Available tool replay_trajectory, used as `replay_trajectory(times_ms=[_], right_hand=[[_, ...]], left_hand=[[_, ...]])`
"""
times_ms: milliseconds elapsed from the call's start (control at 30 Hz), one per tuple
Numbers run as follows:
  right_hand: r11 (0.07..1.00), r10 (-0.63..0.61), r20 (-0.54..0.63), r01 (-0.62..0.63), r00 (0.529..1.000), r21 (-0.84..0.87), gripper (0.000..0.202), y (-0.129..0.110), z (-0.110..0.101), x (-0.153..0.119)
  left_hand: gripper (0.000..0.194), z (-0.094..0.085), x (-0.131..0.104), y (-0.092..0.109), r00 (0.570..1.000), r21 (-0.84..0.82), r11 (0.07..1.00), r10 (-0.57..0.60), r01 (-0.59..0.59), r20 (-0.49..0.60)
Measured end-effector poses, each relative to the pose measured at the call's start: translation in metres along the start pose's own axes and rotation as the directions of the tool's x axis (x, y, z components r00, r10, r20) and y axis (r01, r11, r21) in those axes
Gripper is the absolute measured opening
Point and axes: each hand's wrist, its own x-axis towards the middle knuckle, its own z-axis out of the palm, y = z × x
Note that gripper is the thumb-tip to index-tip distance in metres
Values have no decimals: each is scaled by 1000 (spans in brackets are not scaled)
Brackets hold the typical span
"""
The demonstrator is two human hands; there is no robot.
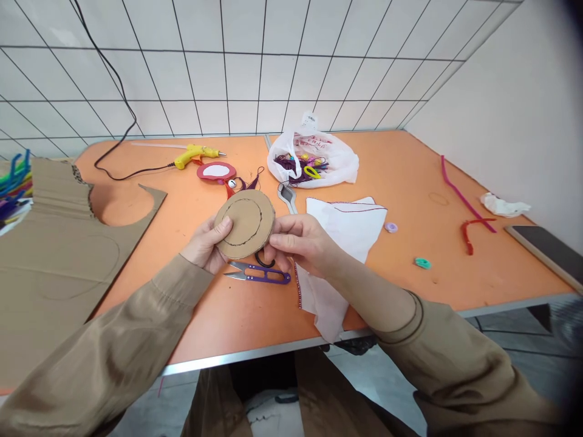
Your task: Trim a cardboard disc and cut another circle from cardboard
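Observation:
A round cardboard disc (246, 223) with a dark circle drawn inside its edge is held above the orange table. My left hand (210, 241) grips its left side, thumb on top. The fingers of my right hand (300, 243) pinch the disc's right edge. Just below the disc lie purple-handled thread snips (259, 273), and a black ring (265, 260) shows partly between disc and snips. A white cloth (348, 227) with dark red stitched edges spreads under and beside my right hand. Behind the disc, a grey metal tool (286, 195) is partly visible.
On the table (401, 182) are a yellow glue gun (195, 155) with a black cord, a red oval piece (215, 172), and a white plastic bag (334, 161) of coloured threads. Cut cardboard (50, 243) covers the left. Pipe cleaners (464, 191) and a dark flat object (546, 252) are at right.

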Motion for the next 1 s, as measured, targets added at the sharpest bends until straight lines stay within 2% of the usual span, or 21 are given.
replay_trajectory(times_ms=[100, 233, 367, 500, 800, 900, 967, 1000], right_hand=[[999, -51, -10, 50, 999, -14, 26, 1, -3, 3], [996, -44, -10, 43, 999, -79, 26, -6, -3, 8], [986, -15, -15, 12, 1000, -167, 21, -20, -1, 13], [966, 7, 1, -6, 1000, -260, 13, -32, 1, 16], [893, -89, -75, 46, 993, -448, 5, -45, 9, 20], [809, -199, -55, 132, 978, -572, 7, -43, 12, 16], [704, -305, -58, 184, 951, -686, 11, -38, 14, 13], [640, -363, -60, 202, 930, -741, 12, -35, 15, 12]], left_hand=[[42, -2, 2, -3, 1000, -12, 1000, 5, -4, 20], [43, -6, 4, -6, 999, 5, 1000, -8, 8, 34], [39, -8, 5, -4, 998, 38, 999, 35, -33, -44], [46, -9, 5, -4, 990, 41, 996, 80, -75, -117], [63, -8, 4, -1, 968, 99, 977, 204, -190, -149], [59, -6, 6, -1, 963, 160, 967, 222, -198, -149], [58, -4, 8, 0, 949, 260, 942, 263, -213, -175], [60, -2, 8, 1, 927, 340, 912, 310, -228, -213]])
